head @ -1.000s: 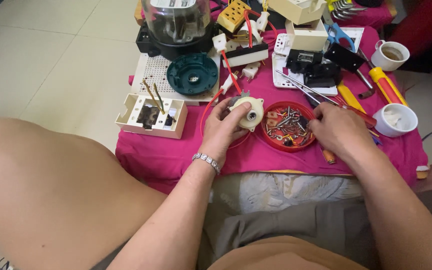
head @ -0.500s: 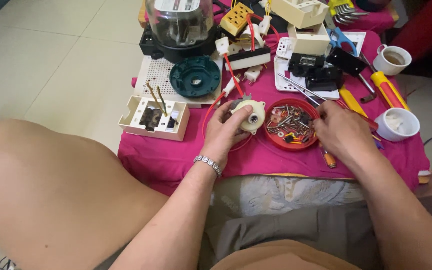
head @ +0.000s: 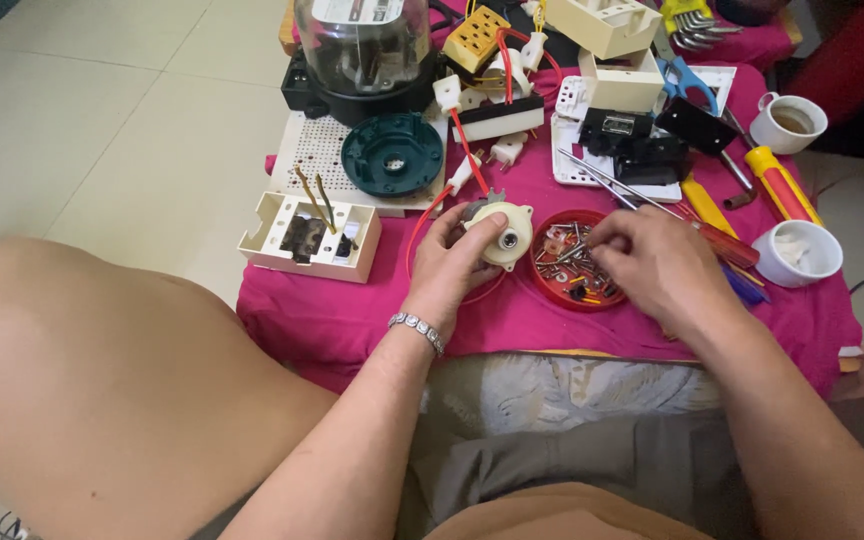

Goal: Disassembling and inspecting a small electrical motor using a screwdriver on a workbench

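Steadying the round part while I pick through the screw dish.

My left hand point(head: 449, 262) is closed around the cream round fitting point(head: 501, 235), tilted face-up so its centre hole shows. Just right of it, my right hand point(head: 649, 268) rests over the red dish of screws point(head: 555, 285), fingertips point(head: 597, 238) pinched down among them; whether they hold one, I cannot tell.

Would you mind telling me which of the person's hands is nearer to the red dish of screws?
Right. The right hand has its fingertips in the red dish of screws. The left hand is beside the dish on its left, holding a round cream part.
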